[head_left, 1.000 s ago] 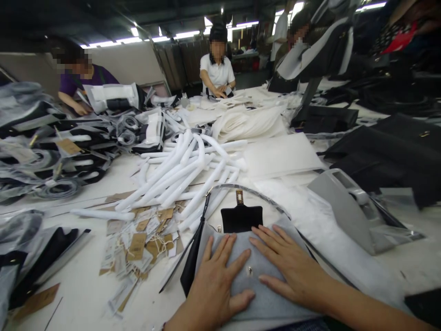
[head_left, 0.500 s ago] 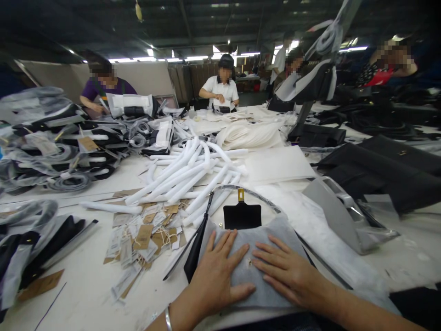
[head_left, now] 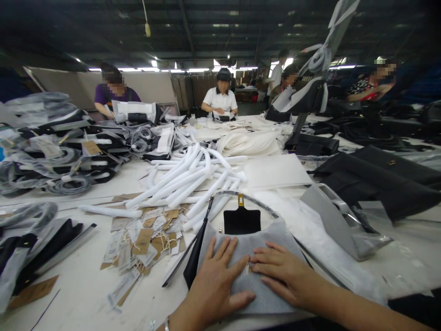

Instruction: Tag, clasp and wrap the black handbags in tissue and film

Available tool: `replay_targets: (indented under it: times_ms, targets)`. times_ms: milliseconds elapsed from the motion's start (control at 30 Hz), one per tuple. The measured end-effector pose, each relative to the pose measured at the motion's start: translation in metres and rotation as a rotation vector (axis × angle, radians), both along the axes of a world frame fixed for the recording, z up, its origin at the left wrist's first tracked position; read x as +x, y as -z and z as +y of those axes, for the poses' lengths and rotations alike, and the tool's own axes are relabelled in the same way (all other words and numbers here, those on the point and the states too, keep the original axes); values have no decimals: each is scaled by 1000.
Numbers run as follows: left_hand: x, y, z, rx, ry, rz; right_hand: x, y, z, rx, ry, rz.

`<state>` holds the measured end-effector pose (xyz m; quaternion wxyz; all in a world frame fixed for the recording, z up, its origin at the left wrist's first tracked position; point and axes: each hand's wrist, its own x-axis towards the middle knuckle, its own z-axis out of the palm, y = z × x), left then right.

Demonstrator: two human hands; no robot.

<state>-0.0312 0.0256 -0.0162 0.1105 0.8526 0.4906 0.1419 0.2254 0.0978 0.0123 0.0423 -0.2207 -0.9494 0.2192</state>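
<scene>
A black handbag lies in front of me with a pale grey protective sheet over its front. My left hand rests flat on the sheet's left half, fingers spread. On the right half lies my right hand, palm down, its fingers stretched toward the left. A small gold clasp stud shows through the sheet between the two hands. Above them, the bag's black closure tab points away from me, with a gold metal plate at its tip. The wrapped strap arches behind it.
White foam tubes are heaped beyond the bag, with paper hang tags to the left. Plastic-wrapped bags pile up at far left; black bags lie at right. A co-worker in white sits across the table, among other people.
Both hands stay flat on the sheet, the right fingers shifting slightly around the clasp stud. The view has tilted up a little, so the scene sits lower.
</scene>
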Motion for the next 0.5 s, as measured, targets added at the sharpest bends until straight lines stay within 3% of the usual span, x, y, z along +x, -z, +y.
replay_targets:
  times_ms: [133, 200, 367, 433, 500]
  targets:
    - [-1, -1, 1, -25, 2, 1, 0, -4, -5, 4, -37, 25]
    - [-1, -2, 2, -39, 7, -2, -5, -14, -1, -53, 38, 76]
    - [-2, -1, 1, -40, 4, -19, -39, -37, 53, 8, 521, 374]
    - [-2, 1, 1, -38, 0, -28, -56, -41, 78, -10, 575, 405]
    - [-3, 2, 1, -44, -1, -39, -68, -44, 91, -84, 523, 385]
